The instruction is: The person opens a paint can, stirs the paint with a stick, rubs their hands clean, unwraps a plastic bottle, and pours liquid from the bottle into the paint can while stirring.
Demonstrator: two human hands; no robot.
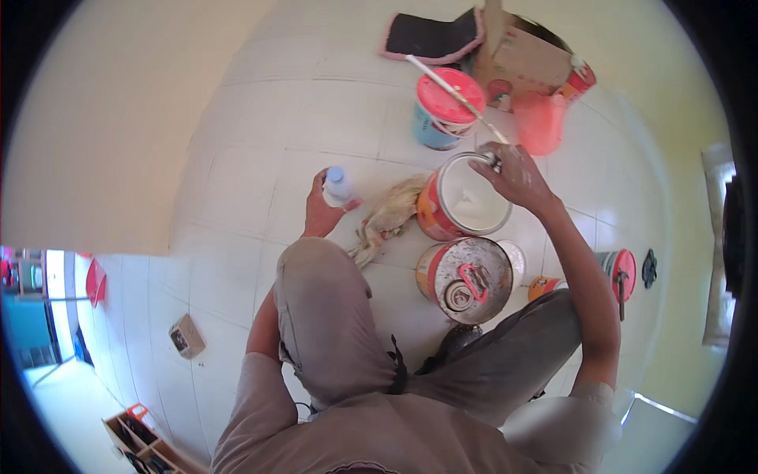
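My left hand [322, 212] is wrapped round a small white plastic bottle [338, 188] with a light blue cap, held upright above the tiles. At the far right rim of an open paint can [430, 207], my right hand [517, 175] has its fingers closed on something small and greyish that I cannot make out. White paint [474, 201] fills the can. A long pale stick [442, 85] crosses the red lid of a blue bucket [434, 129] and runs up to my right hand; whether I grip it is unclear. Between bottle and can lies a stained rag [391, 217].
Close to my knees stands a closed, paint-smeared can [493, 272] with a red handle on top. Beyond are a cardboard box [525, 63], a pink bag [539, 122] and a dark mat [434, 35]. A red-lidded pail [624, 268] is at right, a wooden toolbox [146, 442] lower left.
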